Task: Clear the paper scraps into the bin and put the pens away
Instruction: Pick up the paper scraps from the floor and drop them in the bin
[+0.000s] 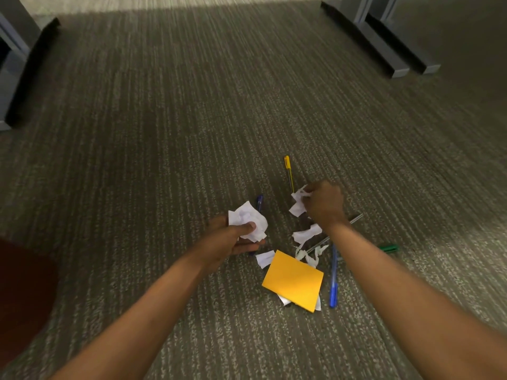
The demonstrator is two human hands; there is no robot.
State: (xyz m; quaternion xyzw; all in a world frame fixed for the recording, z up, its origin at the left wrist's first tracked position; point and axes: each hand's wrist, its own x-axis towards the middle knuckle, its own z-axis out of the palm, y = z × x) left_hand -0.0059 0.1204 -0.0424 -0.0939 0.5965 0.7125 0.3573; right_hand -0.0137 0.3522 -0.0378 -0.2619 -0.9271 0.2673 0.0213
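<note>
The left hand [227, 239], just left of centre in the frame, has thumb and fingers curled round a crumpled white paper wad [248, 220]. The right hand [325, 202], right of centre, pinches a torn white scrap [298, 201] in its curled fingers.

Below and between the hands, more white scraps [306, 234] lie on the striped grey carpet [164, 119], next to an orange sheet [293, 281] lying over a white piece. A yellow pen [288, 172] lies just above the right hand, a dark blue pen [259, 202] shows behind the wad, a blue pen [333, 278] lies right of the orange sheet, a green pen [388, 248] shows beside the right forearm, and a clear pen [354, 220] passes under the wrist.

Grey furniture bases [384, 48] stand at upper right.
</note>
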